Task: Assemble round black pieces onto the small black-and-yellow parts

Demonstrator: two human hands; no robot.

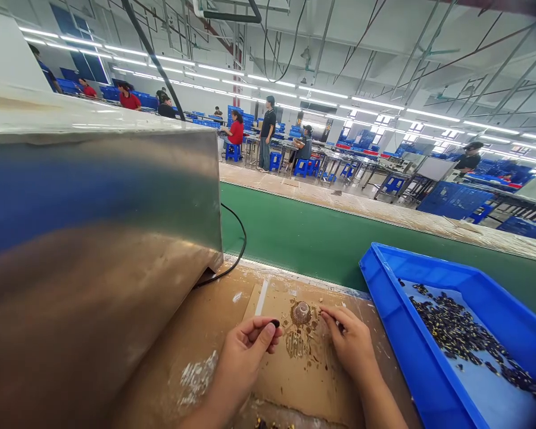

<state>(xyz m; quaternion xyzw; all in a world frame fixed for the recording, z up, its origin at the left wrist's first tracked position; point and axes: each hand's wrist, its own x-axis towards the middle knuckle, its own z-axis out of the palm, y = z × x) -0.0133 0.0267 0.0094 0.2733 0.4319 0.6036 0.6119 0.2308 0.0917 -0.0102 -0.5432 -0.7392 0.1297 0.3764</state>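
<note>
My left hand is closed in a pinch on a small black oval piece, held above the cardboard sheet. My right hand is also pinched; a tiny pale tip shows at its fingertips and something dark under its fingers, too small to name. Between the hands, nearer the right fingertips, a small clear cup stands on the cardboard. Brown stains and smears surround it. Neither hand touches the cup.
On the right a blue plastic bin holds many small black-and-yellow pieces. A large metal box blocks the left side, with a black cable beside it. Beyond runs a green conveyor belt. Several people are farther back.
</note>
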